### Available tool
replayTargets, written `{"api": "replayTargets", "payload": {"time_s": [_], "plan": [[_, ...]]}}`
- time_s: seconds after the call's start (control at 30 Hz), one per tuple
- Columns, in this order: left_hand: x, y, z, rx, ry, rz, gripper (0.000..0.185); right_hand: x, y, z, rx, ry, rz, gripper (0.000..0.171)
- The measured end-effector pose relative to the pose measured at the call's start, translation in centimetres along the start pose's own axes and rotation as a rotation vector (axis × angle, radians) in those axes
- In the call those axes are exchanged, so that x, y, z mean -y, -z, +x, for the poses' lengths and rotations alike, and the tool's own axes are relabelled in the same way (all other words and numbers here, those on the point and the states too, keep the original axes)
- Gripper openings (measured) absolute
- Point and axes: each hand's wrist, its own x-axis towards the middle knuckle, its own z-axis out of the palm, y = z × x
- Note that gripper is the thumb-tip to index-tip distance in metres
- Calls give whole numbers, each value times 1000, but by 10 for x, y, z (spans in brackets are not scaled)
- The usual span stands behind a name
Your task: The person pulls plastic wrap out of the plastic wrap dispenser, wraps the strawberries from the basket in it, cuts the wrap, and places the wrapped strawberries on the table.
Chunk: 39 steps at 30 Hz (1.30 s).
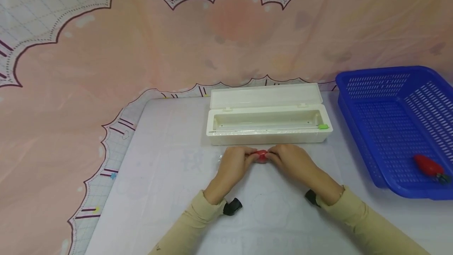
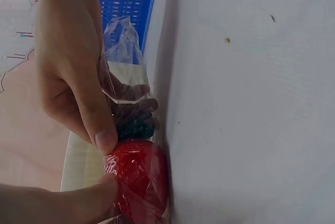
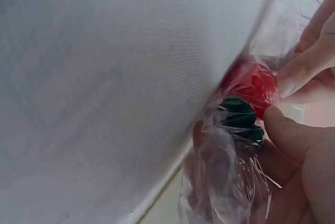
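A red vegetable-shaped piece (image 1: pixel 262 156) with a dark green top (image 3: pixel 238 116) lies on the white table, wrapped in clear plastic film (image 3: pixel 217 164). My left hand (image 1: pixel 231 164) pinches the wrapped red end between thumb and fingers. At the green-topped end my right hand (image 1: pixel 293 162) pinches the film, thumb against the red surface. Loose crinkled film sticks out past the green top, over the right fingers. Just behind both hands stands a long white film dispenser box (image 1: pixel 269 139), its lid raised, with a bright green slider (image 1: pixel 323 126) at the right.
To the right sits a blue mesh basket (image 1: pixel 380 168) holding another red vegetable-shaped piece (image 1: pixel 428 165) with a green top. A patterned peach curtain (image 1: pixel 177 46) hangs behind the table. Dark wrist-camera mounts (image 1: pixel 232 207) show by the sleeves.
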Motion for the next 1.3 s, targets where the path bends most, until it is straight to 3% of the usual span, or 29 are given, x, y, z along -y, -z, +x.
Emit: {"api": "replayTargets", "payload": {"time_s": [0.23, 0.43, 0.53, 0.8, 1.0, 1.17, 1.3], "plan": [[0, 2, -1, -57, -20, 18, 16, 0, 0, 5, -6, -8, 26, 19], [-2, 2, -1, -90, -149, 79, 21, -2, 1, 9, -23, 6, 25, 20], [-2, 1, 0, -79, -182, 87, 26, -3, 2, 10, -23, 12, 22, 20], [-6, -1, 2, -35, -144, 131, 33, -5, 1, 11, -7, 10, 32, 22], [-10, -6, 2, -79, -126, 177, 29, -6, 7, 4, 3, 5, 34, 17], [-21, -13, 3, -113, -123, 283, 32, -11, 20, -7, -24, -27, 18, 18], [-29, -19, 3, -146, -118, 425, 39, -16, 32, -14, -23, -36, 16, 19]]}}
